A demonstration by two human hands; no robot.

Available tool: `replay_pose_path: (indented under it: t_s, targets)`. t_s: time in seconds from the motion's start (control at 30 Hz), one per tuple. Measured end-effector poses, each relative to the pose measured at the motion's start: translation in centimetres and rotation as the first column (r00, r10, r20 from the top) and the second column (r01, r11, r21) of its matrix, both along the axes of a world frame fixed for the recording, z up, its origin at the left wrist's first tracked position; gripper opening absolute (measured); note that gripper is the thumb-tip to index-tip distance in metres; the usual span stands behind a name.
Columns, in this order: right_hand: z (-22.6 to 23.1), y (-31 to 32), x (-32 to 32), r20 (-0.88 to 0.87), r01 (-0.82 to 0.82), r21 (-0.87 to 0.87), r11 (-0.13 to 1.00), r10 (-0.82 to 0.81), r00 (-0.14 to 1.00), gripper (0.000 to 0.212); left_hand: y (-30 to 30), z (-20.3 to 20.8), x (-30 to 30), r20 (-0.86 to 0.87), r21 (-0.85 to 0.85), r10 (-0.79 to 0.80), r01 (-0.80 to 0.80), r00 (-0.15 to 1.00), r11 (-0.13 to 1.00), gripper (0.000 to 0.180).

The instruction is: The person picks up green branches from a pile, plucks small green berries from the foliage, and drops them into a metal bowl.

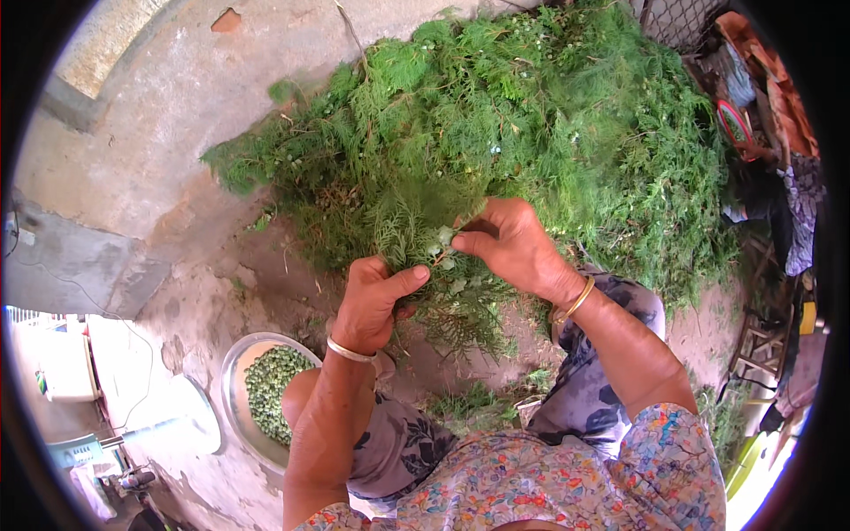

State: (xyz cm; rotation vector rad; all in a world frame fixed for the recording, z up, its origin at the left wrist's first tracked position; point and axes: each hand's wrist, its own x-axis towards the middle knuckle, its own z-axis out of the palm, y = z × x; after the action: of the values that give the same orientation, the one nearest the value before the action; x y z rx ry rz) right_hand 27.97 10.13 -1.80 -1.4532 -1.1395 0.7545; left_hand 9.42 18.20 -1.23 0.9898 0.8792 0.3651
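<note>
Between my hands is a leafy evergreen sprig [456,323] with a thin brown stem and flat green foliage. Pale green cones [444,237] cluster on it. My left hand [374,301] is closed around the sprig's stem, thumb on top, a silvery bangle at the wrist. From the right, my right hand [513,245], with a gold-coloured bangle, pinches at the cones with thumb and fingers. Its fingertips are partly hidden. Just beyond both hands lies a large heap of cut evergreen branches [522,115]. Beside my left forearm stands a metal basin [232,376] holding many picked green cones [273,389].
A grey concrete wall [204,97] rises behind the heap on the left. At the right edge are hanging cloths [801,212] and a wooden frame [761,345]. A pale plastic scoop-like container [190,416] lies left of the basin. Loose green bits [469,398] litter the ground between my legs.
</note>
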Motion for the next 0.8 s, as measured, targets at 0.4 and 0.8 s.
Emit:
replay_pose_path:
  t_s: [0.4,0.8]
  targets:
    - [3.4,0.2,4.2,-0.561,0.339,-0.132,0.932,-0.352,0.749,0.013,0.4,-0.1,-1.0,0.069,-0.008,0.092,-0.091,0.993,0.996,0.018]
    - [2.3,0.0,1.8,0.062,-0.075,-0.147,0.986,0.085,0.994,0.021,-0.3,-0.3,-0.9,-0.024,0.226,-0.096,0.099,0.995,0.969,0.015]
